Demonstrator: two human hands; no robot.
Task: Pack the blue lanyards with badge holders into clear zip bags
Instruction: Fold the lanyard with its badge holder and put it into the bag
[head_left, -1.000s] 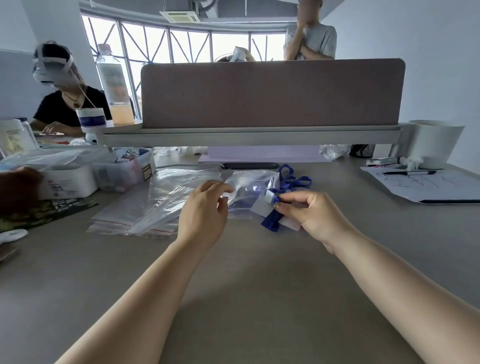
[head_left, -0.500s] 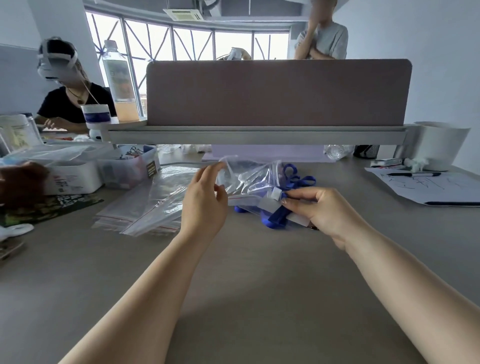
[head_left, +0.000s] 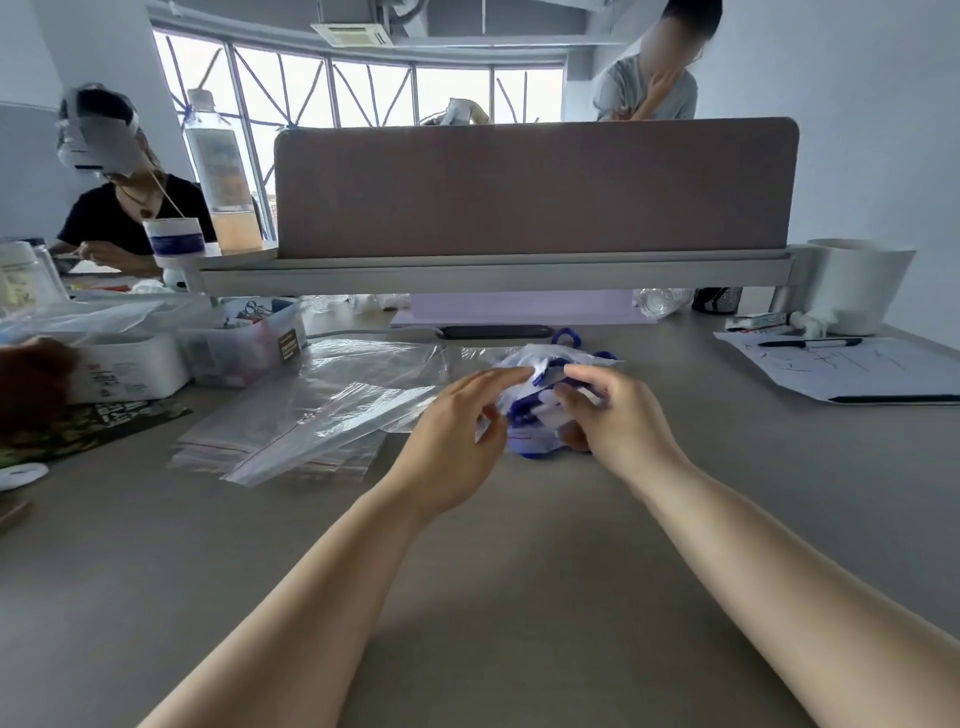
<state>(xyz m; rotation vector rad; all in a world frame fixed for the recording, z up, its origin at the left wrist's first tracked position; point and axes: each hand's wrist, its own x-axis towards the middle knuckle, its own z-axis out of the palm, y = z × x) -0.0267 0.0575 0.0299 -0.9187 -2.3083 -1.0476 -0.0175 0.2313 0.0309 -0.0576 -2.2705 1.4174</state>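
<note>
Two hands together: right hand clasps the soft lanyard bundle; left hand seemingly pinches the mouth of the limp, slippery zip bag.

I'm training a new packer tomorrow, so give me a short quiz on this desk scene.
1. True or false: the right hand grips the blue lanyard.
2. Where does the pile of spare bags lie, relative to the lanyard? A: to its left. B: to its right. C: on the shelf.
3. Fill in: on the paper at the right lies a black ____.
Key: 1 true; 2 A; 3 pen.
</note>
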